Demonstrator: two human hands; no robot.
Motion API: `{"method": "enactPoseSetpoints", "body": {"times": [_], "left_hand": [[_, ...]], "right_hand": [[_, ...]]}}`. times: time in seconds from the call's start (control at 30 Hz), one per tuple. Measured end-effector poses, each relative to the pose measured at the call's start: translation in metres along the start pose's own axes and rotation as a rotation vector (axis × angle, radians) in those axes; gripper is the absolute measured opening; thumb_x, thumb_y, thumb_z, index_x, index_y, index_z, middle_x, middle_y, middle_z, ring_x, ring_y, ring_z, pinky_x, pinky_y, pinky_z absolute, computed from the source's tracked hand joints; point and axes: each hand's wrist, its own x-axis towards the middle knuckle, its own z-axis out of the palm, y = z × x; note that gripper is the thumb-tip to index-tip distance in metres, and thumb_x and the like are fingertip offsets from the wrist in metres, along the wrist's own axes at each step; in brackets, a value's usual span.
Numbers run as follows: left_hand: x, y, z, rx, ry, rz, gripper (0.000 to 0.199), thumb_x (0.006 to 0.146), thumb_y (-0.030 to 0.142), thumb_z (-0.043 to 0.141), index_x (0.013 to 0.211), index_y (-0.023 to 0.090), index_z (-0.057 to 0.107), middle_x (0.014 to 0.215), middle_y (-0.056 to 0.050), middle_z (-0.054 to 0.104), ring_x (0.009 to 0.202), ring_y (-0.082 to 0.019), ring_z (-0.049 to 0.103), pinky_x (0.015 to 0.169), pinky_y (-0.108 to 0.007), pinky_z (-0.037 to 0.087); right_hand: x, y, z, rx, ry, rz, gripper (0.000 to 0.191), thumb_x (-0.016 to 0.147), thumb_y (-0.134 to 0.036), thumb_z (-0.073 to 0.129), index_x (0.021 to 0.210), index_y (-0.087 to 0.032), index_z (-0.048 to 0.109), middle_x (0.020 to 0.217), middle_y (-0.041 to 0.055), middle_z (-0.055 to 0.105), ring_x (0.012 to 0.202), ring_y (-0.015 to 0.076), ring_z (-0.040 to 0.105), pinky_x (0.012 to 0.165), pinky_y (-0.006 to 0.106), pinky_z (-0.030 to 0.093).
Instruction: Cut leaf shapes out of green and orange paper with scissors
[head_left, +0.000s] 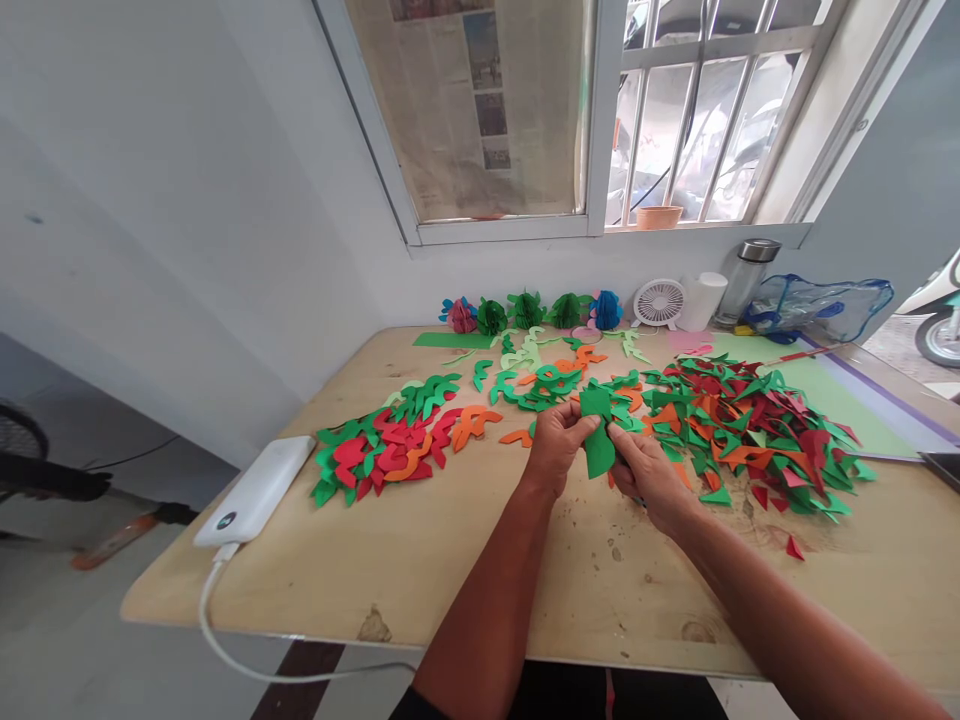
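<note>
My left hand (556, 447) is closed on a folded piece of green paper (598, 455), with the thumb pressed on its face. At the paper's right edge, my right hand (651, 475) is closed around what looks like a pair of scissors; only dark bits show, and the rest is hidden by the fingers. Both hands are above the front middle of the wooden table (465, 570). Just behind them lie green and orange cut paper shapes (551, 388). To the right spreads a large heap of green, red and orange paper scraps (757, 430).
Red, green and orange cut shapes (397, 440) are piled at the left, near a white power bank (259, 490) with a cable. Along the wall stand several paper honeycomb figures (527, 312), a small fan (660, 302), a white cup (703, 302), a bottle (746, 285) and a clear pouch (817, 305).
</note>
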Motion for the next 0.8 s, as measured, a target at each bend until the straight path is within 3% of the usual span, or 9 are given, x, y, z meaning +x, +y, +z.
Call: {"method": "enactPoseSetpoints", "body": {"times": [0.8], "left_hand": [[-0.0002, 0.0035, -0.0062, 0.112, -0.067, 0.001, 0.029, 0.059, 0.038, 0.077, 0.062, 0.014, 0.061, 0.057, 0.002, 0.056, 0.054, -0.008, 0.048, 0.054, -0.022, 0.037]], "right_hand": [[-0.0007, -0.0001, -0.0021, -0.02, -0.006, 0.007, 0.058, 0.072, -0.071, 0.06, 0.053, -0.023, 0.033, 0.04, -0.0095, 0.025, 0.035, 0.0046, 0.016, 0.033, 0.021, 0.013]]}}
